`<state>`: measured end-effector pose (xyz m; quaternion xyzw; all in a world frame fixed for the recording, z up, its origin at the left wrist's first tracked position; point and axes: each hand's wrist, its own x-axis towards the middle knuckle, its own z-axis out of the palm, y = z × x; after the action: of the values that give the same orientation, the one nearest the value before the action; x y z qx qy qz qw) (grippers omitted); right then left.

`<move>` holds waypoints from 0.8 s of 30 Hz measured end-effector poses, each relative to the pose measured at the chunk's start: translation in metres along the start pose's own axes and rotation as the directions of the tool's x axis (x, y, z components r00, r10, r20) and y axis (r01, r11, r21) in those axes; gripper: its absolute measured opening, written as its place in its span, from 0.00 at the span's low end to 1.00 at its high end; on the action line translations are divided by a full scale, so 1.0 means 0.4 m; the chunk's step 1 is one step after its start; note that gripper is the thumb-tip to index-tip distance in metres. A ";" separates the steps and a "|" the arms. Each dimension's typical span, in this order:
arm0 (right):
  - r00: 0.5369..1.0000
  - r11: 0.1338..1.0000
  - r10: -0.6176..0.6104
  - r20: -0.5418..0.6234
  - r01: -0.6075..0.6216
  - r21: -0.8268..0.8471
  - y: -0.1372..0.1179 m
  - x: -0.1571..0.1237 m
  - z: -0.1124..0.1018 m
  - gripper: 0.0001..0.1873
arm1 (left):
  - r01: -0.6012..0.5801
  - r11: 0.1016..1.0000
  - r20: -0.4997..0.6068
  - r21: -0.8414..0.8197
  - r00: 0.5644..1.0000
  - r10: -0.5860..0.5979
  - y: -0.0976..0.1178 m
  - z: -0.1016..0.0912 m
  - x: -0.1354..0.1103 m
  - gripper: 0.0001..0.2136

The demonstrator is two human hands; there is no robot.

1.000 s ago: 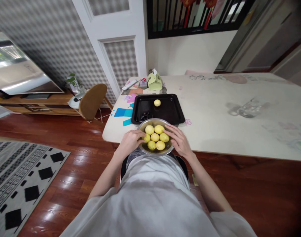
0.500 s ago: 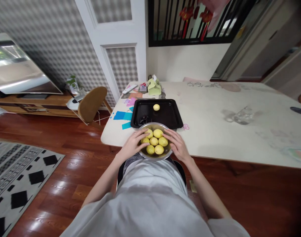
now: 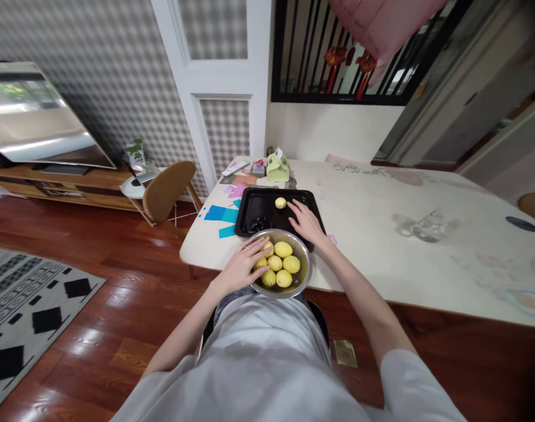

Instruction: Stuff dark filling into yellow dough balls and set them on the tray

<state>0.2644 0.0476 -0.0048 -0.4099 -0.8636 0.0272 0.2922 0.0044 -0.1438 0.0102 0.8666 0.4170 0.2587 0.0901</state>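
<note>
lone lemon (image 3: 280, 203): on blk tray (image 3: 266, 202), beyond bowl (image 3: 301, 282) | R hand (image 3: 306, 224): fingers spread, nothing held, tips just beside lemon; contact can't tell | L hand (image 3: 238, 266): fingers part-spread over bowl rim + lemons in bowl (image 3: 283, 249); firm hold can't tell | tip (judged): L steadies bowl, R closes gently round lemon's middle, avoid dark bits (image 3: 257, 223) nr tray's L side
</note>
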 end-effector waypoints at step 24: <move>0.988 0.990 -0.138 0.068 0.139 -0.019 0.005 0.098 0.072 0.23 | -0.014 1.000 -0.036 0.001 0.999 0.014 -0.004 0.011 -0.004 0.24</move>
<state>0.2312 0.0828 -0.0103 -0.3512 -0.8995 0.0100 0.2597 0.0047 -0.1437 0.0054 0.8648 0.4126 0.2746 0.0805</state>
